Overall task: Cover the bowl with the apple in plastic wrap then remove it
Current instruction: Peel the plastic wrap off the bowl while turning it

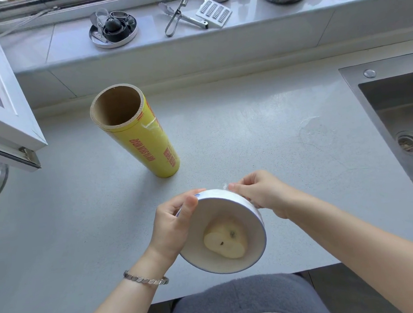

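**Left hand (173,221) and right hand (258,194) on bowl (230,208)**

Left hand is clamped on the bowl's left rim, thumb laid over the edge, fingers curled behind. Right hand's fingertips are closed on a bit of wrap (224,186) at the far rim. Bowl is held tilted toward the camera, over the table's (247,134) near edge. Apple (224,241) slices are seen lying inside. Whether wrap covers the opening cannot be told. Yellow roll (149,140) is stood on end on the table, left of and beyond the bowl. Sink (350,79) is set at right.
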The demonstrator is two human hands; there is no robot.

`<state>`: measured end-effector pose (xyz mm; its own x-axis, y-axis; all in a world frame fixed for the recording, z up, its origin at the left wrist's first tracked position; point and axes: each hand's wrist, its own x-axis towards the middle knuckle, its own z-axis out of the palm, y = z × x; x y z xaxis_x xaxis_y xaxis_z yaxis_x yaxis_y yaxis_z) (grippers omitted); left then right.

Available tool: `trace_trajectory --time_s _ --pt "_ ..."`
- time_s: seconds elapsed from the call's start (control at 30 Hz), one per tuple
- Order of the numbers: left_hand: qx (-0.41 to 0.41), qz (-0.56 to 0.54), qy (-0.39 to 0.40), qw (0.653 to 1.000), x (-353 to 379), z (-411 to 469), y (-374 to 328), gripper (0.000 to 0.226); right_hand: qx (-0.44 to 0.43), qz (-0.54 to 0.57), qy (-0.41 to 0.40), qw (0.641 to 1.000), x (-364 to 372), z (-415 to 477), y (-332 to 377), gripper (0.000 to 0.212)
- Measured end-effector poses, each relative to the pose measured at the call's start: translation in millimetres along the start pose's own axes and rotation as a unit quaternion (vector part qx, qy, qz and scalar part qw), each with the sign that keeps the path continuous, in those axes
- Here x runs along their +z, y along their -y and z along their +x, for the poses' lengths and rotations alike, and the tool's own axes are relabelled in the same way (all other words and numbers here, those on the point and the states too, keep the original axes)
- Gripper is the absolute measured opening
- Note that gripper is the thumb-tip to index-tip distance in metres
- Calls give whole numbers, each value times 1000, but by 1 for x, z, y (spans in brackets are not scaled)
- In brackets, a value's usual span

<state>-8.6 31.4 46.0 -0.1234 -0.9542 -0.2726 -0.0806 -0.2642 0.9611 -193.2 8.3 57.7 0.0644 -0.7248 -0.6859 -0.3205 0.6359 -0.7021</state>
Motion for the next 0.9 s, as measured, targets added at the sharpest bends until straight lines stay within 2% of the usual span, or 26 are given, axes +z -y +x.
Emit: trace_trajectory --time_s 0.07,0.17,0.27,0.33,0.4,0.47,0.5,0.57,0.63,0.77,0.9 --pt "-1 -6 8 1000 1 -1 -1 54 30 9 42 999 -1 0 0 28" --pt "-22 -38 13 999 0 -3 1 60 54 100 96 989 -3 -3 -2 28" --pt "-37 -48 2 998 -1 -3 -1 63 28 122 39 991 -2 -6 -12 13" --pt "-40 -49 -16 998 -3 -1 -2 64 -39 87 -42 995 -6 -7 -18 12" --pt "-37 -47 -24 998 -5 1 -3 65 -143 139 -71 977 -13 -12 -19 13" --pt "-32 -43 -13 998 -5 1 -5 65 -233 177 -3 956 -14 -21 -16 24" --pt "-30 -38 -6 999 -4 1 -6 64 -255 154 41 954 -10 -25 -13 34" --pt "-26 -30 3 999 -3 2 -9 64 -261 98 106 954 -1 -29 -13 55" --pt "-23 -27 7 999 -2 1 -9 64 -243 81 122 959 3 -29 -15 65" --pt "-27 -30 -2 999 -4 1 -5 63 -217 48 130 966 4 -29 -13 51" --pt "-26 -29 -1 999 -3 2 -4 63 -217 52 158 962 2 -28 -14 50"
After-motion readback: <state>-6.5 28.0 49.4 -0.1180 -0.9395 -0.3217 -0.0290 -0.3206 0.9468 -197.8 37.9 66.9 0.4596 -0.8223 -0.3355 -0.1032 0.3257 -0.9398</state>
